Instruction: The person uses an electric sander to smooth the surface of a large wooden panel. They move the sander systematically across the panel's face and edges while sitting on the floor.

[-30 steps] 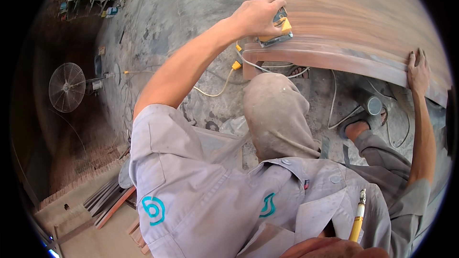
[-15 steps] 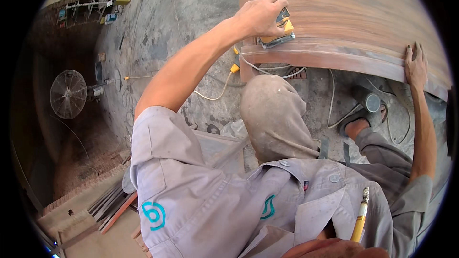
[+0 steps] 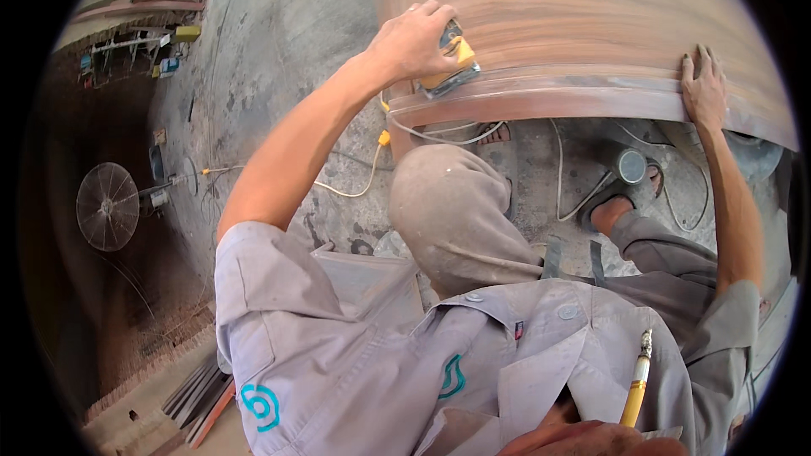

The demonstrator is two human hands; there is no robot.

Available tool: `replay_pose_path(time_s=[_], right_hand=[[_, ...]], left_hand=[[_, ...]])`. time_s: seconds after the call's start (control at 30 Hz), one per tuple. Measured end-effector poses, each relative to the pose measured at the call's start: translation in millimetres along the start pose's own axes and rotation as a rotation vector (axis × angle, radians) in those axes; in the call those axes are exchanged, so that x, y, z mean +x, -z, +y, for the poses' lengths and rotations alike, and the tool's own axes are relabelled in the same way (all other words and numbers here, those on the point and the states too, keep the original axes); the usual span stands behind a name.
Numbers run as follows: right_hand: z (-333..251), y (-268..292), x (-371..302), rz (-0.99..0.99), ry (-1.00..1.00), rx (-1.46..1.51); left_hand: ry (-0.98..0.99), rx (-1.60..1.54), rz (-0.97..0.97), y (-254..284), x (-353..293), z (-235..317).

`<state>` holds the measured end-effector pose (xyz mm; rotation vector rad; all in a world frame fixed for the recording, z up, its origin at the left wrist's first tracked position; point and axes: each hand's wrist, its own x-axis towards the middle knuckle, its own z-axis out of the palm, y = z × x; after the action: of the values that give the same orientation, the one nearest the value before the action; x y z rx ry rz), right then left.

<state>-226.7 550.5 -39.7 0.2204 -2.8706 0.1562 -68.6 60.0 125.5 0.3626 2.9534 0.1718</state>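
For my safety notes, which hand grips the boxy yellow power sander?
The left hand grips the sander; the right hand rests on the brown wooden panel, holding no tool.

Stained grey floor (image 3: 279, 42), round fan (image 3: 108, 206) at left

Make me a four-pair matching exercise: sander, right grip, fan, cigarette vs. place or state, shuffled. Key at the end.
Column one
1. Sander
2. Right grip
3. Fan
4. Cigarette

Column two
A. At the far left of the picture, well away from the wooden panel
B. Near the lower edge of the picture, with an ash-grey tip
C. Held in the left grip, over the panel's near left corner
D. Open, resting on the panel near its front edge, toward the right

Pairs: 1-C, 2-D, 3-A, 4-B
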Motion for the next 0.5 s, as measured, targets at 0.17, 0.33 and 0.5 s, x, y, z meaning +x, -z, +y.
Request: replay_pose_path(time_s=[0.17,0.33,0.5], right_hand=[[-3,0,-1,0.020,-0.001,0.018],[0,0,-2,0.013,-0.017,0.015],[-12,3,-2,0.006,-0.007,0.034]], left_hand=[[-0.097,0.023,-0.038,4,35,27],[-0.177,0.027,-0.013,4,98,69],[-0.148,-0.028,-0.003,-1,146,97]])
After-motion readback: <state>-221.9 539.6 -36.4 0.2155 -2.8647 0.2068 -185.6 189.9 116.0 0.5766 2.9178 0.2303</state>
